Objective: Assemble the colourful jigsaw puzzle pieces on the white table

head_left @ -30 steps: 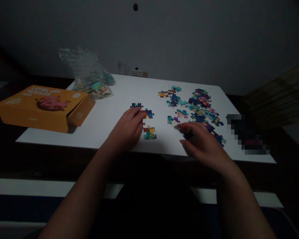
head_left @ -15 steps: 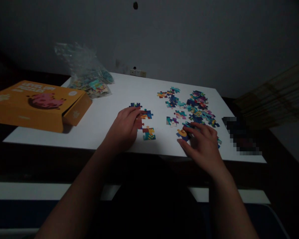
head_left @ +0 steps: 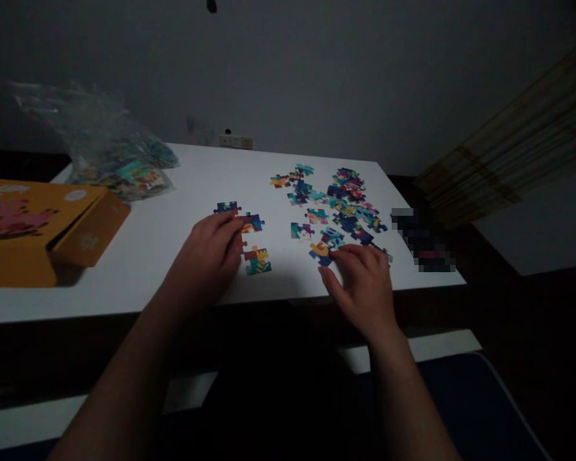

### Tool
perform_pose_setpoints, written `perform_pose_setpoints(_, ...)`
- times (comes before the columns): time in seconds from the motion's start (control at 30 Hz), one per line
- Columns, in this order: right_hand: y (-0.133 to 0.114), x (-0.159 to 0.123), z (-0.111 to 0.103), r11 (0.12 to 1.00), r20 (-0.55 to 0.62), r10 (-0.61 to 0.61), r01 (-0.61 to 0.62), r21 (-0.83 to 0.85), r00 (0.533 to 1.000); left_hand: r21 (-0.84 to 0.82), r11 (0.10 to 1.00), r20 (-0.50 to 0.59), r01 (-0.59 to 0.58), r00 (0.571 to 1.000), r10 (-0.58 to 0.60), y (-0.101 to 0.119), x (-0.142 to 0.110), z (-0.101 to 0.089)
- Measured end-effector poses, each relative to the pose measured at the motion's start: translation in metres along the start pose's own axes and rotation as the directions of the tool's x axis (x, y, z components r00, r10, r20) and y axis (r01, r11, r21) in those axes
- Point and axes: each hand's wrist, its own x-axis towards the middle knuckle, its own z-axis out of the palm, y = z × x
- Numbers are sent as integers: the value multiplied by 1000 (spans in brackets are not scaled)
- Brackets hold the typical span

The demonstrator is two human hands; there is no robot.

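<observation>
My left hand (head_left: 208,253) rests on the table with its fingers curled over a small group of jigsaw pieces, covering part of it. Under its fingertips is a reddish-brown and blue puzzle piece (head_left: 253,223). A green and yellow puzzle piece (head_left: 258,262) lies in front of those fingers, and a dark blue puzzle piece (head_left: 226,207) shows beyond them. My right hand (head_left: 360,278) is spread, thumb and fingers apart. Its fingertips are at the edge of a blue puzzle piece with a yellow curve (head_left: 321,251); whether they press on it is hard to see.
Loose puzzle pieces (head_left: 348,208) lie heaped at the right of the white table (head_left: 173,282). At the left are an orange puzzle box (head_left: 84,224) and a clear plastic bag (head_left: 120,160) of more pieces. A blurred dark object (head_left: 422,243) lies by the right edge.
The camera view has turned right, so everything appears further left. My right hand has drawn back slightly from the yellow-curved piece, uncovering more pieces. My left hand stays on its group.
</observation>
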Motion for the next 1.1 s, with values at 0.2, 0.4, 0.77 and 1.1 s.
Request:
perform_pose_setpoints(0.2, -4, 0, 0, 999, 37, 35, -36, 9, 999, 262, 964, 208, 42, 973, -98, 12, 1, 3)
perform_pose_setpoints(0.4, -8, -1, 1, 999, 43, 51, -51, -3, 998, 334, 942, 256, 30, 959, -122, 14, 4, 5)
perform_pose_setpoints(0.77, -8, -2, 2, 999, 42, 34, -32, -44, 999, 356, 931, 299, -77, 954, -35, 4, 0, 3)
perform_pose_setpoints(1.1, -7, -4, 4, 999, 37, 40, -39, -34, 999, 350, 935, 325, -59, 944, -62, 6, 2, 2)
